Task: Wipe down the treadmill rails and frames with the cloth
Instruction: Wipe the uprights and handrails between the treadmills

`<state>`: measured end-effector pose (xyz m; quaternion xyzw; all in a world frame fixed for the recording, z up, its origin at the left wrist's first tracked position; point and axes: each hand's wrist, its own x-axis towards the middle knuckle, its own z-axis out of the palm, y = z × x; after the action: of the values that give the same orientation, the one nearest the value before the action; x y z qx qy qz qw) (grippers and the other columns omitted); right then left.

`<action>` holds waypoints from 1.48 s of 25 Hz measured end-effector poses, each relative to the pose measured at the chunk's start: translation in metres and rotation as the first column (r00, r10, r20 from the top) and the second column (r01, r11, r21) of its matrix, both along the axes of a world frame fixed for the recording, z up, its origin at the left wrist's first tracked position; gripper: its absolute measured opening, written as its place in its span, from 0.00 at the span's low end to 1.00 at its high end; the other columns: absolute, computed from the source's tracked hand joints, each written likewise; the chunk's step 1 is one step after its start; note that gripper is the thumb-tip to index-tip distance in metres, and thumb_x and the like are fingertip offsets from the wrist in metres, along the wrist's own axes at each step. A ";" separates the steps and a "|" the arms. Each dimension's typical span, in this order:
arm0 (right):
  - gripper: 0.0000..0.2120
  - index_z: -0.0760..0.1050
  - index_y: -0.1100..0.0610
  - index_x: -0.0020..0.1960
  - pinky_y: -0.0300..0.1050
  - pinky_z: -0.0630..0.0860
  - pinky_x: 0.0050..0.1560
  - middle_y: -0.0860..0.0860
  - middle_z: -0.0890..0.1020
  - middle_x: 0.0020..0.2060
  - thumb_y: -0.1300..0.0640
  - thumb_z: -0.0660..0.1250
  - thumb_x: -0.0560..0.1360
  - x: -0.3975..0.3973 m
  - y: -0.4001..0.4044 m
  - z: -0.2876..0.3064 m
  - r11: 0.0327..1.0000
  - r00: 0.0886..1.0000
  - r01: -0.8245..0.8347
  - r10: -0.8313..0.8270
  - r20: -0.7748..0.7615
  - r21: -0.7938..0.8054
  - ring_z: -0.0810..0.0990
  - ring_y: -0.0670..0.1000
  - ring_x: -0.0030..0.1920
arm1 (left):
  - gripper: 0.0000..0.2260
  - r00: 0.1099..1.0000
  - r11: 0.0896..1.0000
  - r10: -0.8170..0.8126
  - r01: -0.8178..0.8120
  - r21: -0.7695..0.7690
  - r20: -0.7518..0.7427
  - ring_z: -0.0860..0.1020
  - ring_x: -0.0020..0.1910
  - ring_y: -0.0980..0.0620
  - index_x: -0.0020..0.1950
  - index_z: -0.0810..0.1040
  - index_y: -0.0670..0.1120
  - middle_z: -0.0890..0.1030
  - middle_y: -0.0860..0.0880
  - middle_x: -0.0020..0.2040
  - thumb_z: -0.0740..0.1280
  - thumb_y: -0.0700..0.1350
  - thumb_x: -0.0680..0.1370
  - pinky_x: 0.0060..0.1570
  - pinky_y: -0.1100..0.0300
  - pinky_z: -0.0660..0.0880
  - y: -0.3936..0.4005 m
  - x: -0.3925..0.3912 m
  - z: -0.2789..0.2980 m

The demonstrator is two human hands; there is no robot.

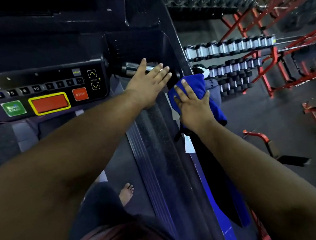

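I stand on a dark treadmill, looking down along its right side rail [204, 173]. My right hand [192, 105] presses a bunched blue cloth [195, 84] flat against the top of that rail, fingers straight and spread over the fabric. My left hand [149, 80] reaches across with straight fingers and rests near the silver handlebar grip [130, 69] where it meets the rail. The ribbed foot strip [152, 158] of the deck runs below both hands.
The console [43, 91] with a green start button, a red panel framed in yellow and a red STOP button sits at left. Dumbbell racks [229, 48] and red steel frames [274, 69] stand on the floor to the right. My bare foot [127, 193] is on the belt.
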<state>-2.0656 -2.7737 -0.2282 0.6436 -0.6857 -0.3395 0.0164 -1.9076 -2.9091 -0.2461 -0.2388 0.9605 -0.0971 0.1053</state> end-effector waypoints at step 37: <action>0.44 0.49 0.37 0.79 0.80 0.71 0.55 0.45 0.33 0.79 0.44 0.72 0.73 0.011 0.195 0.007 0.929 0.917 0.334 -0.283 0.280 -0.157 0.36 0.64 0.79 | 0.46 0.981 0.953 0.073 -0.015 0.302 -0.182 0.41 0.81 0.47 0.81 0.37 0.45 0.37 0.45 0.81 0.67 0.54 0.77 0.72 0.29 0.39 0.135 -0.021 -0.012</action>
<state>-2.0548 -2.5782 -0.2217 0.5597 -0.8062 -0.1820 -0.0600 -1.9289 -2.7738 -0.2577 -0.2496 0.9642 0.0750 0.0498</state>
